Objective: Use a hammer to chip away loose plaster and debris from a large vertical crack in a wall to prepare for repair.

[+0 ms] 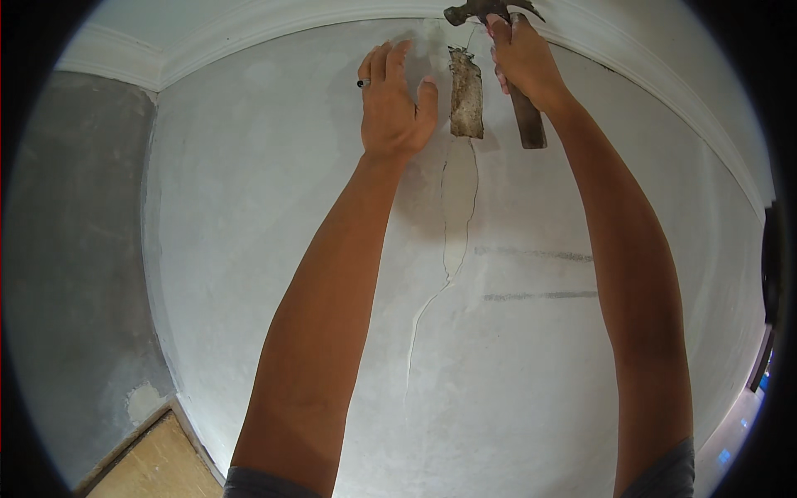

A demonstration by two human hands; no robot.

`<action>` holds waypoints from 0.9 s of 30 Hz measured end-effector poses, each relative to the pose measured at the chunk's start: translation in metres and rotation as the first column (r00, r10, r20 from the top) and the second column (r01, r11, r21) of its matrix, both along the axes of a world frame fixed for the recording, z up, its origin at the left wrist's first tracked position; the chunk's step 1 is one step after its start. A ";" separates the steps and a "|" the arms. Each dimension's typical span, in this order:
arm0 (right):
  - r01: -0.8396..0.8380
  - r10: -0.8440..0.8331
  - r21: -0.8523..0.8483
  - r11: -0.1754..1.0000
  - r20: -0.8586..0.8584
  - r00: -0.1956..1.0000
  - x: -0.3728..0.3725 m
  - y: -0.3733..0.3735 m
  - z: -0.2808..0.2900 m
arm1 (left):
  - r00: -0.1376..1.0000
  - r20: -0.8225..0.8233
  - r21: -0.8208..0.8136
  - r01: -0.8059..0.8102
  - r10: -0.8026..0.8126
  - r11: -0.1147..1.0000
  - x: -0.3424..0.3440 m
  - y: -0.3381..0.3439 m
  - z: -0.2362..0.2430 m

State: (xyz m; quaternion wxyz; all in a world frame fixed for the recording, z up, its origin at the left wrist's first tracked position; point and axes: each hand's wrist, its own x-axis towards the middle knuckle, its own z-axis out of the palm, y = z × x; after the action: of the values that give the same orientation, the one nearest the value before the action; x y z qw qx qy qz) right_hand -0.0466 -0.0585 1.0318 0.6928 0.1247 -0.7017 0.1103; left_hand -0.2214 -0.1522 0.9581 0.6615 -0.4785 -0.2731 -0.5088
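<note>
My right hand (525,62) grips a claw hammer (529,129) by its dark handle, its metal head up beside the white cornice. My left hand (396,104), with a ring on one finger, is open against the grey wall (207,216), its fingers slightly bent. Between my hands a narrow, rough brownish patch (466,100) is exposed where the surface is broken away, with chipped edges at its top. Below it runs a long pale cracked strip (459,207), narrowing into a thin crack lower down.
A white moulded cornice (108,54) curves along the top. A darker grey wall (83,224) meets this one at the left, above a wooden door panel (154,465). Two faint dark horizontal marks (535,295) cross the wall at centre right. A dark object (770,261) stands at the far right edge.
</note>
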 end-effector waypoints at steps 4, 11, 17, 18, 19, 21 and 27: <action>0.275 -0.274 0.002 0.961 0.069 0.959 -0.003 0.001 0.004 | 1.000 -0.001 -0.010 0.022 -0.022 1.000 0.000 -0.001 -0.001; 0.114 -0.115 0.012 0.993 0.058 0.992 0.002 -0.002 0.005 | 0.999 0.007 -0.038 0.046 -0.046 0.998 0.000 -0.001 -0.001; 0.264 -0.266 0.034 0.964 0.124 0.956 -0.004 -0.008 -0.001 | 0.999 0.021 -0.035 0.042 -0.041 0.999 0.000 -0.001 -0.001; 0.210 -0.204 -0.013 0.978 0.186 0.961 -0.004 -0.008 -0.002 | 0.999 0.002 -0.010 0.034 -0.034 0.999 0.000 -0.002 -0.001; 0.207 -0.202 -0.010 0.978 0.183 0.962 -0.003 -0.009 -0.001 | 1.000 -0.012 -0.004 0.028 -0.028 1.000 0.000 -0.002 0.000; 0.184 -0.186 0.028 0.982 0.084 0.979 -0.001 -0.009 -0.002 | 0.999 -0.019 -0.002 0.025 -0.025 1.000 0.000 -0.002 -0.001; 0.271 -0.272 0.032 0.962 0.209 0.939 0.004 -0.006 0.001 | 1.000 -0.025 0.026 -0.005 0.006 1.000 -0.002 0.000 0.001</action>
State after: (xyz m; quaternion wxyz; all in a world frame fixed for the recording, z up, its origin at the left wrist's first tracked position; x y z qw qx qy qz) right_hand -0.0430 -0.0647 1.0324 0.6227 0.0155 -0.7819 0.0253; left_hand -0.2232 -0.1521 0.9587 0.6725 -0.4753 -0.2594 -0.5046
